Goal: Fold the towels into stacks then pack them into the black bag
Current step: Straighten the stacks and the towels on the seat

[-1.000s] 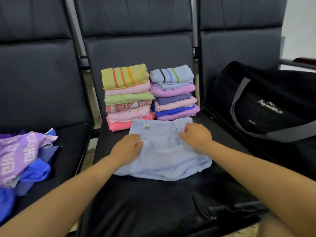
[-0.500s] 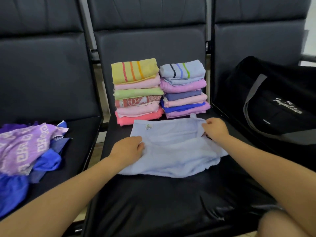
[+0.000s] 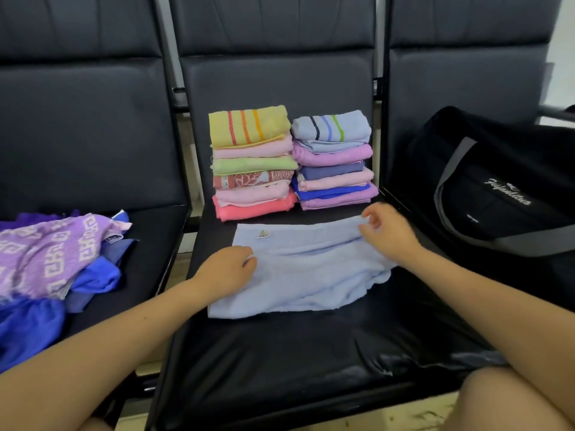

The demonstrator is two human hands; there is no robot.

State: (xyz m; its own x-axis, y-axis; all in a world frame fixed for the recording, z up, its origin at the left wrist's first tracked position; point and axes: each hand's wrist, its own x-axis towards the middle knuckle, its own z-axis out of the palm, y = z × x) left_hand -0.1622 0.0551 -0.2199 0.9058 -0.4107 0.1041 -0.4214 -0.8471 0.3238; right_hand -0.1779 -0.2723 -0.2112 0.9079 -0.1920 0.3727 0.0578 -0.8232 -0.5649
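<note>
- The light blue towel (image 3: 305, 269) lies partly folded on the middle seat (image 3: 280, 353), its long axis running 9 to 3 o'clock, just in front of two folded stacks (image 3: 292, 163).
- The left hand (image 3: 225, 270) rests on the towel's 9 o'clock edge, fingers curled on the cloth; whether it pinches a fold cannot be told.
- The right hand (image 3: 389, 234) sits at the towel's 2 o'clock corner, fingers loosely curled and apart, seemingly clamped on nothing.
- Each hand is at one end, so the next fold likely runs along that axis.
- The black bag (image 3: 497, 188) lies at 3 o'clock, nearer the right hand.
- Unfolded towels (image 3: 53, 259) heap at 9 o'clock on the neighbouring seat.
</note>
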